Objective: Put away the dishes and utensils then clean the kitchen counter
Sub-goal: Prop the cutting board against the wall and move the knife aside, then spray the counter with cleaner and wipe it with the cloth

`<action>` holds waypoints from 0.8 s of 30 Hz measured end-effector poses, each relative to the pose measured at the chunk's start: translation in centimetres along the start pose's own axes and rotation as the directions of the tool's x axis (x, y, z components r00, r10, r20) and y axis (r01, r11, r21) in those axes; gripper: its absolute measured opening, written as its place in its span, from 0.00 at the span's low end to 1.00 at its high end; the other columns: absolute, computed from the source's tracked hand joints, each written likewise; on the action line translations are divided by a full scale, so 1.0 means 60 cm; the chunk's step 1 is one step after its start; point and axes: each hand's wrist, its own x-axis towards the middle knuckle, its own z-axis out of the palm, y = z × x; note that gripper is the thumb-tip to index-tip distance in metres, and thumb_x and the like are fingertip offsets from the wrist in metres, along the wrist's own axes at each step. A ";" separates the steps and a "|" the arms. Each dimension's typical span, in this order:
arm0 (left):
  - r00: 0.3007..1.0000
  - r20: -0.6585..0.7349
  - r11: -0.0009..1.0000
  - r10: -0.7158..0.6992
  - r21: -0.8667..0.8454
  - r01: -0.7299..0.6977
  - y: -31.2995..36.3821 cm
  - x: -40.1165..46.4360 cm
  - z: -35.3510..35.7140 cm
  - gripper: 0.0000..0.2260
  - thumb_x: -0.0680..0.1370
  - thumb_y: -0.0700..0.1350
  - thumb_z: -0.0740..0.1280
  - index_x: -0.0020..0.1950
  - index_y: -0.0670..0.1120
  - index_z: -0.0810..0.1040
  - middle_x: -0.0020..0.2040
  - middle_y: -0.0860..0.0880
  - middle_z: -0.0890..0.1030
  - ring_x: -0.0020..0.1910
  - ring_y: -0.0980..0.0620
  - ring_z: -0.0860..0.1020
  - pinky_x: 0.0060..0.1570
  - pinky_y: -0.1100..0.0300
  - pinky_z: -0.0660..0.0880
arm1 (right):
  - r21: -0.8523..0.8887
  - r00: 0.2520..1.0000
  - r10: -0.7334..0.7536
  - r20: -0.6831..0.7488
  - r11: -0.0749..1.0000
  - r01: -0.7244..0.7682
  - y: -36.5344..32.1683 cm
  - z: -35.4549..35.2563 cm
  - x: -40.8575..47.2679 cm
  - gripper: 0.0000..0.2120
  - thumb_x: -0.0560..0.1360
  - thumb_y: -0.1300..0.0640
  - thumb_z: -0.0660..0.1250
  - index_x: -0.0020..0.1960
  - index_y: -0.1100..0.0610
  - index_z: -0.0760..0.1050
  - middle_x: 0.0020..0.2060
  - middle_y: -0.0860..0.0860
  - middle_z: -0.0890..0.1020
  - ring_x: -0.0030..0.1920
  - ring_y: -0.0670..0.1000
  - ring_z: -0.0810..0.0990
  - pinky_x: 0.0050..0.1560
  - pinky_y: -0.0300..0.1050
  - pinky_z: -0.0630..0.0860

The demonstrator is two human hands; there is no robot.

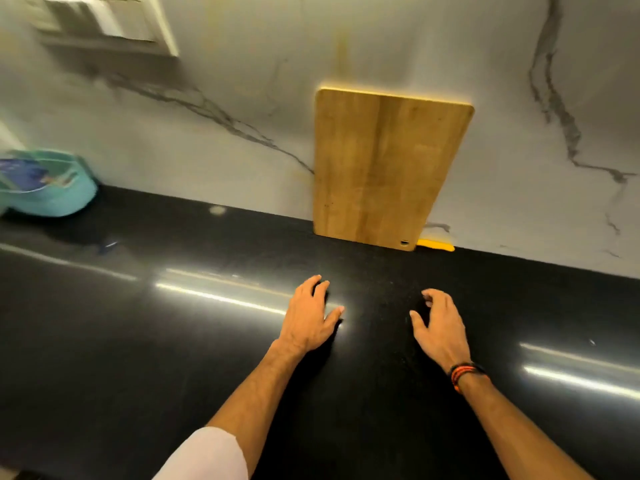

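Note:
A glossy black kitchen counter (173,341) fills the lower part of the head view. Upright against the marble wall at the back leans a wooden cutting board (384,168). My left hand (308,320) hovers over the counter in front of the board, fingers loosely spread, holding nothing. A hand's width to the right is my right hand (440,327), fingers loosely curled and empty, with an orange and black band on its wrist.
A teal plastic container (48,181) stands at the far left of the counter. A small yellow object (436,244) lies at the wall beside the board's lower right corner. A white switch plate (110,22) is on the wall at the upper left.

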 end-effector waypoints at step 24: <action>0.523 -0.290 0.579 -0.802 -0.593 0.560 -0.487 -0.392 -0.441 0.20 0.76 0.53 0.72 0.65 0.46 0.77 0.61 0.49 0.80 0.61 0.52 0.77 0.62 0.60 0.71 | 0.409 0.717 -0.545 0.435 0.829 0.382 -0.732 0.322 -0.152 0.20 0.75 0.51 0.73 0.63 0.56 0.72 0.54 0.50 0.78 0.50 0.49 0.78 0.51 0.42 0.76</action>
